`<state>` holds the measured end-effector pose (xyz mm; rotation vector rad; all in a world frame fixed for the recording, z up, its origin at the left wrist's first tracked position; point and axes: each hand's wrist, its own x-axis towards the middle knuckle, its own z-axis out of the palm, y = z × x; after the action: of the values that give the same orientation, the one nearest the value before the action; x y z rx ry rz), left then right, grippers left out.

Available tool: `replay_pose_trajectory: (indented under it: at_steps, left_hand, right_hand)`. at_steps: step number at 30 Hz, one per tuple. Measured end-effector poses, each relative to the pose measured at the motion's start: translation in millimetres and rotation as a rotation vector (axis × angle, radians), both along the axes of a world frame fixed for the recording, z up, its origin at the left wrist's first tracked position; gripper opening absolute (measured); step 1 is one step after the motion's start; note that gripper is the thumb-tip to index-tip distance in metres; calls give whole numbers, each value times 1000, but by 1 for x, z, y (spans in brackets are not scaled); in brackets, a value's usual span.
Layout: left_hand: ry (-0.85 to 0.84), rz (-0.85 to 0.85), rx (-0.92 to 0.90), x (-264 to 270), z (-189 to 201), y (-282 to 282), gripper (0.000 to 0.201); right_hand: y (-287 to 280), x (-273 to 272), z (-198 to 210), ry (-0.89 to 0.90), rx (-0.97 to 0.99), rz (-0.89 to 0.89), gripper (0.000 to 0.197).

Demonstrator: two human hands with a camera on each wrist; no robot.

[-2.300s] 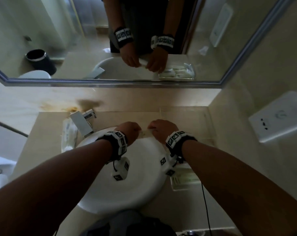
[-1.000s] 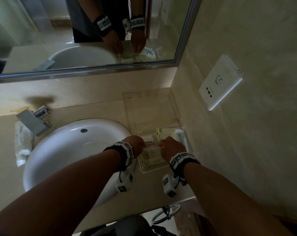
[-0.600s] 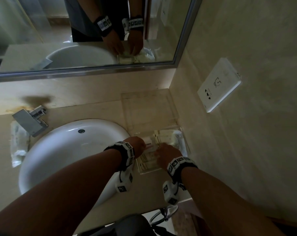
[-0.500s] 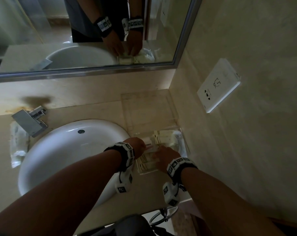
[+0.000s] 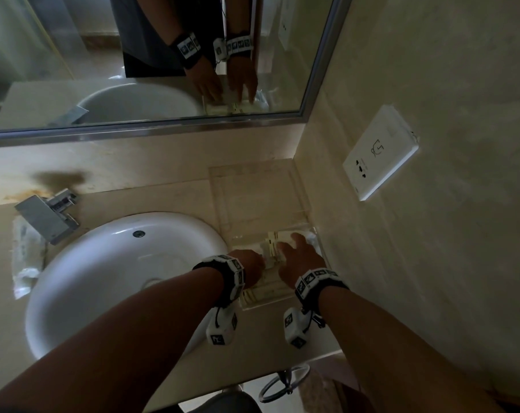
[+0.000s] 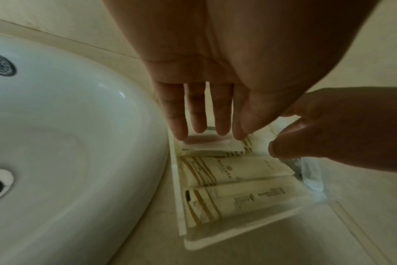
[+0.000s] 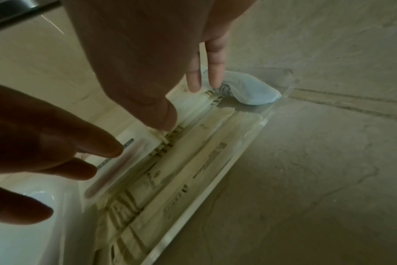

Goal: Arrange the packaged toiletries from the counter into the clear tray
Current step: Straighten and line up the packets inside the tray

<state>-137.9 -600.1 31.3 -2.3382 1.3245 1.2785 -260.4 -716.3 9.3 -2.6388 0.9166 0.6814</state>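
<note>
A clear tray [image 5: 270, 304] sits on the counter right of the basin, holding several cream striped packets [image 6: 233, 172] side by side. A white packet with a pink item inside [image 6: 212, 145] lies at the tray's far end. My left hand [image 6: 206, 132] touches it with straight fingertips. My right hand [image 7: 186, 103] is spread over the packets [image 7: 193, 152], thumb pressing down near the white packet [image 7: 116, 168], fingers reaching toward a crumpled white bag [image 7: 249, 91] at the tray's end. In the head view the left hand [image 5: 257, 262] and right hand [image 5: 294, 248] are close together.
The white basin [image 5: 104, 278] borders the tray on the left, with a chrome faucet [image 5: 47, 216] behind it and a plastic-wrapped packet [image 5: 23, 257] beside that. A second clear tray [image 5: 258, 198] stands toward the mirror. The side wall carries a socket [image 5: 378, 165].
Both hands carried a packet from above the basin rightward to the tray. They now rest on the packets with straightened fingers, and the right hand has reached further along the tray.
</note>
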Motion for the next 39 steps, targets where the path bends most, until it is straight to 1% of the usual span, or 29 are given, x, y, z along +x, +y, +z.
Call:
replay_pose_trajectory:
  at_steps: [2,4,5,8,11,15,20,24,29,33,36,37,38,39]
  left_hand:
    - [25,-33,22,-5,-8,2,45]
    - [16,-82,52,-9,-13,5,48]
    - [5,-100,55,-13,-16,-4,48]
    - [-43,-114,32,-14,-9,-3,49]
    - [-91,-94,-30,-11,-8,-3,56]
    - [-88,-62,-10,-6,-6,-3,62]
    - [-100,17,-102,7,-3,3,51]
    - [-146,-36,-60,15,-3,1,66]
    - [-85,-49,-66,17,-11,-7,68]
    - [-109,-26,-41,17,-18,-13,69]
    - [-69,62,5,12,-13,-20,67]
    - [-75,61,30,12,-23,-19,69]
    - [-86,42,51,15,-42,-20,76]
    - [-81,8,53,21,-74,-26,87]
  right_hand:
    - [0,0,-3,33,51,23,66]
    - [-2,0,-6,88,56,67,70]
    - [-12,-4,-11,101,53,76,71]
    - [-12,-1,-8,114,57,93,71]
    - [-10,1,-9,103,45,118,68]
    - [-8,-1,-6,92,62,108,66]
    - [-7,3,3,86,45,81,66]
    - [-7,8,3,111,86,36,70]
    - [-5,8,-4,145,96,56,72]
    - [-4,8,-7,133,95,60,71]
    - [-7,10,-9,146,119,61,72]
    - [-7,10,-10,147,126,60,73]
    - [-7,10,-11,144,131,59,75]
    - [-7,10,-11,135,134,58,76]
